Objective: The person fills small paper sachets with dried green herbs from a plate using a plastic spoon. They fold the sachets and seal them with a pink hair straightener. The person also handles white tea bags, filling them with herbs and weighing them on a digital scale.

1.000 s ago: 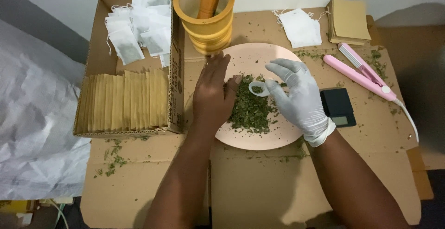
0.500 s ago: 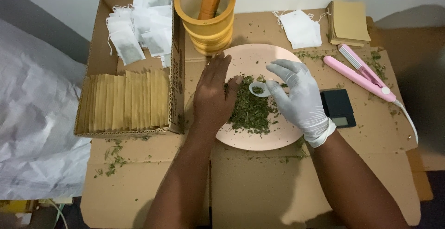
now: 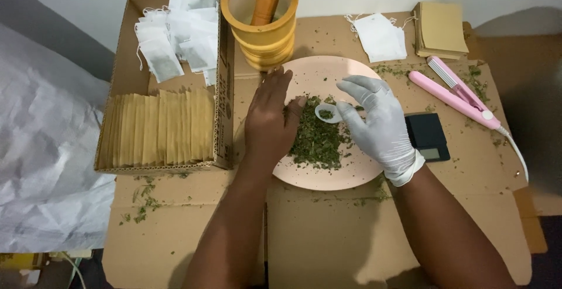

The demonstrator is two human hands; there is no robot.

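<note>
A pink plate (image 3: 319, 72) on brown cardboard holds a heap of dried green herb (image 3: 316, 139). My left hand (image 3: 270, 116), bare, lies flat on the plate's left side, fingers together, touching the herb's edge. My right hand (image 3: 377, 122) wears a white glove and pinches a small white spoon (image 3: 328, 113) that carries a little herb, just above the heap.
A yellow mortar with a wooden pestle (image 3: 261, 14) stands behind the plate. The cardboard box (image 3: 222, 90) at left holds white tea bags and tan envelopes. At right lie a pink sealer (image 3: 453, 93), a small black scale (image 3: 427, 135), a white bag (image 3: 379, 36) and tan envelopes (image 3: 442, 29).
</note>
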